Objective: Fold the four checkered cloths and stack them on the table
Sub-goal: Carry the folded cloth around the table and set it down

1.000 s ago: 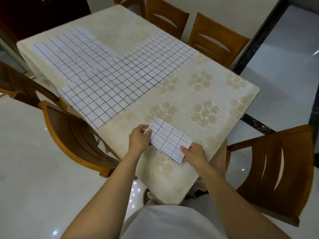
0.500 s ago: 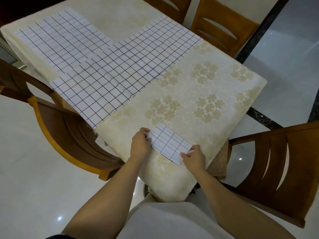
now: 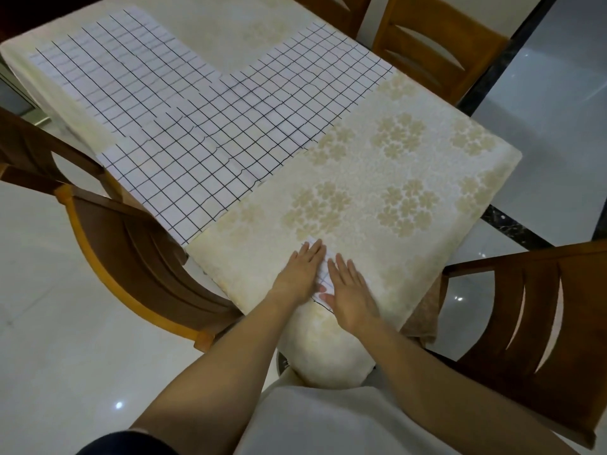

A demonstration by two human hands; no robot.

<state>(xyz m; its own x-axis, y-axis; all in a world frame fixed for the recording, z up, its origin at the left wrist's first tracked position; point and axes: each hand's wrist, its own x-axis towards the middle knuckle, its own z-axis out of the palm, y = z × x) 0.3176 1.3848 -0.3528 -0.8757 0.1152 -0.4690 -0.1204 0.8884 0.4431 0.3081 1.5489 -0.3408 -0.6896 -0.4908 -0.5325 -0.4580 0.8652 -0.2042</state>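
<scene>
A small folded checkered cloth lies near the table's front edge, mostly covered by my hands. My left hand and my right hand press flat on it side by side, fingers straight. Three unfolded white cloths with black grid lines lie spread farther back: one at the far left, one at the far middle, one toward the left edge. They overlap each other.
The table wears a cream cloth with floral print. Wooden chairs stand at the left, the right and the far side. Glossy white floor surrounds the table.
Both hands let go of the folded cloth's ends and now lie flat on top of it. The cloth looks folded smaller. The camera moved closer to the table.
</scene>
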